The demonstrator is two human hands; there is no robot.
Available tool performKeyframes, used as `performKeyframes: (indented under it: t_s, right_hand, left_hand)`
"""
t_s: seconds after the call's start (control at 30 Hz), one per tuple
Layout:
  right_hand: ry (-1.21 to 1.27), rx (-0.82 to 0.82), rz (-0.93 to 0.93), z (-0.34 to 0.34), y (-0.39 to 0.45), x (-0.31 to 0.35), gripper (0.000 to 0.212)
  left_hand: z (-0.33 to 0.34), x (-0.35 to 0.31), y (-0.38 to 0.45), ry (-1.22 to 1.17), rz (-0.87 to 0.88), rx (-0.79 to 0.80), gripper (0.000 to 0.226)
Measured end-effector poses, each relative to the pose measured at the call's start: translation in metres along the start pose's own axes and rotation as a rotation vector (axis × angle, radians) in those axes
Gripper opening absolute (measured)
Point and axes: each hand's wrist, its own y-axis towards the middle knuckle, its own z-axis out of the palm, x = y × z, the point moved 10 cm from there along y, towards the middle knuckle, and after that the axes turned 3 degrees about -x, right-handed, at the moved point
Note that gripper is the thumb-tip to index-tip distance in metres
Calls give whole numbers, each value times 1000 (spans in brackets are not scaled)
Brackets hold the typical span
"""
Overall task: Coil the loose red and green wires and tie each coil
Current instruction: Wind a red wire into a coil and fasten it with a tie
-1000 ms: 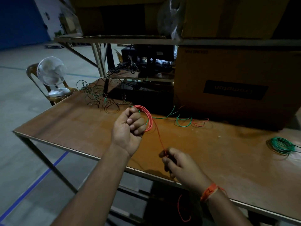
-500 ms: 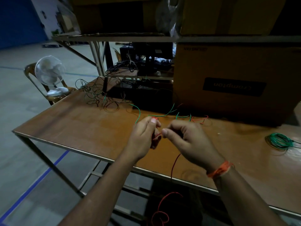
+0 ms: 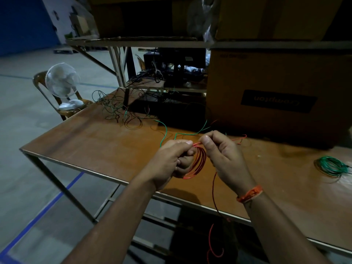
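The head view takes in a dim workshop with a grey concrete floor and a brown tabletop (image 3: 95,141) on a metal frame. A large cardboard box (image 3: 276,96) stands at the back of the tabletop under a shelf (image 3: 142,42) that carries more boxes. A small white fan (image 3: 62,80) sits on a chair (image 3: 66,109) just beyond the tabletop's left corner.

Above the near part of the tabletop, the left hand (image 3: 171,161) grips a red wire coil (image 3: 198,162) of several thin loops, which stand roughly upright between the two hands. The right hand (image 3: 222,155), with an orange thread band (image 3: 249,194) at its wrist, pinches the red wire at the top of the coil between thumb and forefinger, right beside the left fingertips. From under the right hand a loose red tail (image 3: 214,189) runs down over the tabletop's near edge and curls in the dark space below.

Loose green wire (image 3: 165,130) lies on the tabletop just behind the hands, with a short red piece (image 3: 241,138) near the box. A tangle of dark and green wires (image 3: 118,111) sits at the back left. A finished green wire coil (image 3: 331,166) lies flat at the far right, well apart from the hands.
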Motion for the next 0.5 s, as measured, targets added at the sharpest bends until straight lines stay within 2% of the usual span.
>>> performKeyframes:
  t_s: [0.07,0.23,0.4,0.5]
  right_hand:
    - [-55,18,-24,4,-2,3,46]
    - [-63,-9,-9,5,-4,8,38]
    - [128,24,174,16,-18,-21,42]
    - [59,92,281,28,-33,-41,22]
  left_hand:
    - [2,0,0,-74,-10,-5,35]
    - [8,2,-3,-287,-59,3,32]
    - [-1,3,2,-692,-71,-46,34]
    - [-23,-5,5,-816,1,-146,38]
